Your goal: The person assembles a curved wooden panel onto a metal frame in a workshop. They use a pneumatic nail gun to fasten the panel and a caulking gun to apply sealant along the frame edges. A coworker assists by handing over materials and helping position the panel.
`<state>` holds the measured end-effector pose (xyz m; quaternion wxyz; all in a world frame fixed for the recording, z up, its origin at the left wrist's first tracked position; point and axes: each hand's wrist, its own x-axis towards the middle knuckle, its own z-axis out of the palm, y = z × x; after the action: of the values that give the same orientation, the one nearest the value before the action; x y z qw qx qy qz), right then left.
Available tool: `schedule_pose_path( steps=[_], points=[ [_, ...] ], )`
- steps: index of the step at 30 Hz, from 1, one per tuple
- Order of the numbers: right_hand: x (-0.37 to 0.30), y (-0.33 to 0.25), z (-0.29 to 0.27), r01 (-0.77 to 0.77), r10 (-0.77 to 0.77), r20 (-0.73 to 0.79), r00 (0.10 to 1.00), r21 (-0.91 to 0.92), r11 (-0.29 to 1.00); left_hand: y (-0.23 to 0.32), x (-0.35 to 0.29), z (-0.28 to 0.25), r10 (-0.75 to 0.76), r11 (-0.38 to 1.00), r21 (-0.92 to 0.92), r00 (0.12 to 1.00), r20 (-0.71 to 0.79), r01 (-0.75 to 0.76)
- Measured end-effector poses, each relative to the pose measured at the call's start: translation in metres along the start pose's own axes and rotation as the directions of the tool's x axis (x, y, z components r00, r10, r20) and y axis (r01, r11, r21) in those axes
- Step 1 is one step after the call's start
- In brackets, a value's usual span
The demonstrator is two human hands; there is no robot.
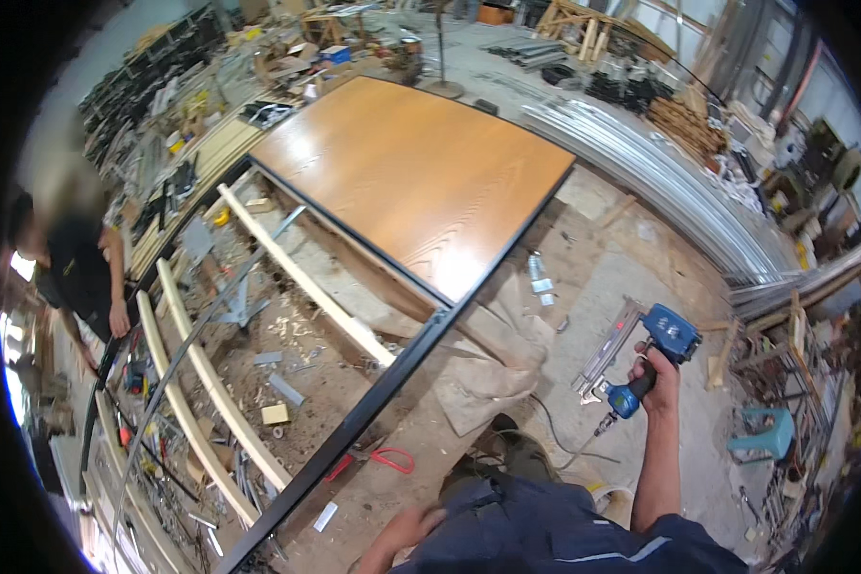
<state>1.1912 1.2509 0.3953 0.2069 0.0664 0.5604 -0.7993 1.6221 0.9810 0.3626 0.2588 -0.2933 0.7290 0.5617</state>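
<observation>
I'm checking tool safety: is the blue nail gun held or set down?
Held: the right hand grips the blue nail gun by its dark handle.

Shiny metal nail-gun magazine (610, 351)

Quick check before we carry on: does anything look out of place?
Yes: shavings and a wood block litter the floor inside the black frame, and a crumpled cloth lies beside it. They look like untidied leftovers.
</observation>
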Motion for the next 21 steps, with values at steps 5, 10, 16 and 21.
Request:
schedule_pose_path(
  steps=[5, 10, 16, 21],
  points=[
    [-0.022, 0.009, 0.074, -0.037, -0.014, 0.257, 0.966, 0.193, 0.981, 0.078, 0.045, 0.002, 0.336, 0.923, -0.156, 0.934, -0.122, -0.353],
    [-0.042, 0.036, 0.133, -0.281, 0.171, 0.452, 0.875, 0.189, 0.941, 0.136, 0.075, 0.034, 0.412, 0.780, -0.454, 0.899, -0.145, -0.431],
    [-0.047, 0.056, 0.134, -0.454, 0.314, 0.592, 0.742, 0.101, 0.885, 0.140, 0.107, 0.064, 0.469, 0.653, -0.664, 0.883, -0.023, -0.364],
    [-0.028, 0.043, 0.116, -0.484, 0.316, 0.701, 0.640, 0.047, 0.874, 0.176, 0.100, 0.082, 0.384, 0.628, -0.697, 0.917, -0.108, -0.345]
  ],
)
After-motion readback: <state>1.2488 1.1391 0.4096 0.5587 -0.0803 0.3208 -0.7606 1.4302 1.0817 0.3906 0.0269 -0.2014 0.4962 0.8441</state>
